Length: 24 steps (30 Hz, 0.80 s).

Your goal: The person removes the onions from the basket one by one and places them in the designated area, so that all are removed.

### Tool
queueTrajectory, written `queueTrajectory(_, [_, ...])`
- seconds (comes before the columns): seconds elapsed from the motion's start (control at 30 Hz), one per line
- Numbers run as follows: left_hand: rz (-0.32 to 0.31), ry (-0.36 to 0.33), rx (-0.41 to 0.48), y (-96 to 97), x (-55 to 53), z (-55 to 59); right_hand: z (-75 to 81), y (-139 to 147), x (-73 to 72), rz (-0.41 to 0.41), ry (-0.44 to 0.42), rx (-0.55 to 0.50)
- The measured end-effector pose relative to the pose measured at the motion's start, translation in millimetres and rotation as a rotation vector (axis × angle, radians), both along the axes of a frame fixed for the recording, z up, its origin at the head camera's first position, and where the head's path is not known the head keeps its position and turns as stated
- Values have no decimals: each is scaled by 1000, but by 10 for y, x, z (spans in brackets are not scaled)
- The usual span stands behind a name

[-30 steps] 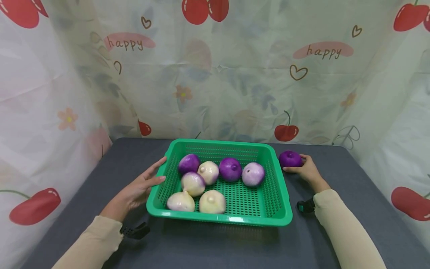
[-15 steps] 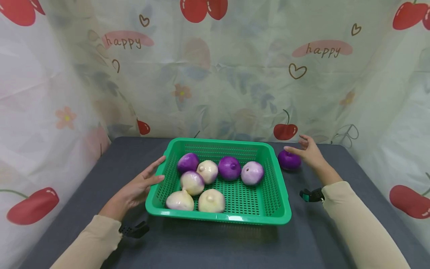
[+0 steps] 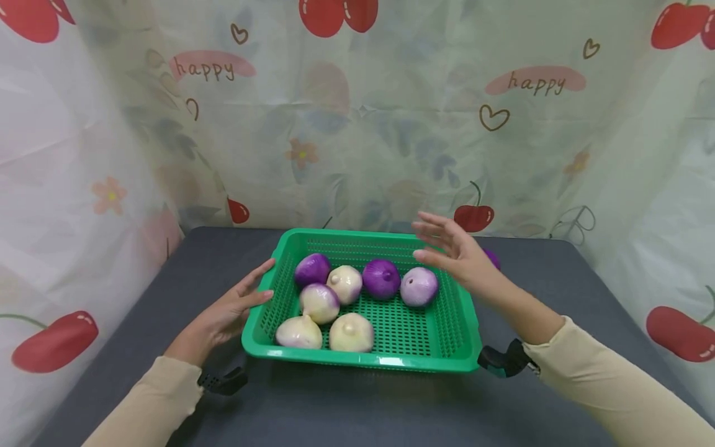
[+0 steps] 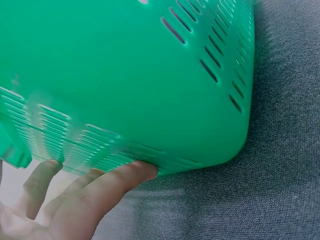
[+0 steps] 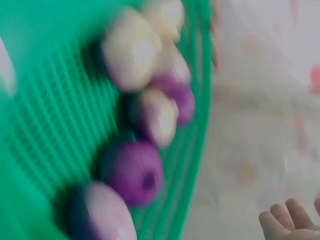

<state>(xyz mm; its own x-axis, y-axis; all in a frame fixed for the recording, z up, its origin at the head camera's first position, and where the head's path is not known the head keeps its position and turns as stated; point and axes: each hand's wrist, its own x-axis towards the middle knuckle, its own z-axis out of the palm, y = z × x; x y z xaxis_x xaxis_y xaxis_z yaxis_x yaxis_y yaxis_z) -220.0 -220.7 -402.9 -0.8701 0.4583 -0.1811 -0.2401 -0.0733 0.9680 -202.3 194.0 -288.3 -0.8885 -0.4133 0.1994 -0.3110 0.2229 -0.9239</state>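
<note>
Green basket (image 3: 410, 338): free room near right | far right blocked: lilac onion (image 3: 419, 287), right hand (image 3: 463, 256) above | left blocked: onion cluster (image 3: 319, 303)

"happy" (image 3: 205, 67) written twice on printed backdrop (image 3: 380, 161)

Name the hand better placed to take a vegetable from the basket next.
Probably the right hand: it hovers empty at the basket's far right corner, near the pale purple vegetable. The left hand touches the basket's left side.
</note>
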Motion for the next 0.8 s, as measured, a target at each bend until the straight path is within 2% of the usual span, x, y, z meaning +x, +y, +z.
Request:
queueTrajectory(0.13, [1, 2, -1, -9, -4, -11, -150, -266, 172, 89, -51, -19])
queueTrajectory(0.27, [0, -1, 2, -6, 2, -10, -359, -434, 257, 137, -101, 11])
queueTrajectory(0.5, [6, -8, 5, 0, -4, -6, -670, -572, 232, 190, -178, 110])
queueTrajectory(0.67, [7, -5, -2, 5, -3, 0, -804, -629, 193, 250, -205, 155])
queueTrajectory(0.8, [9, -4, -5, 8, 3, 7, -872, -669, 165, 255, -227, 184])
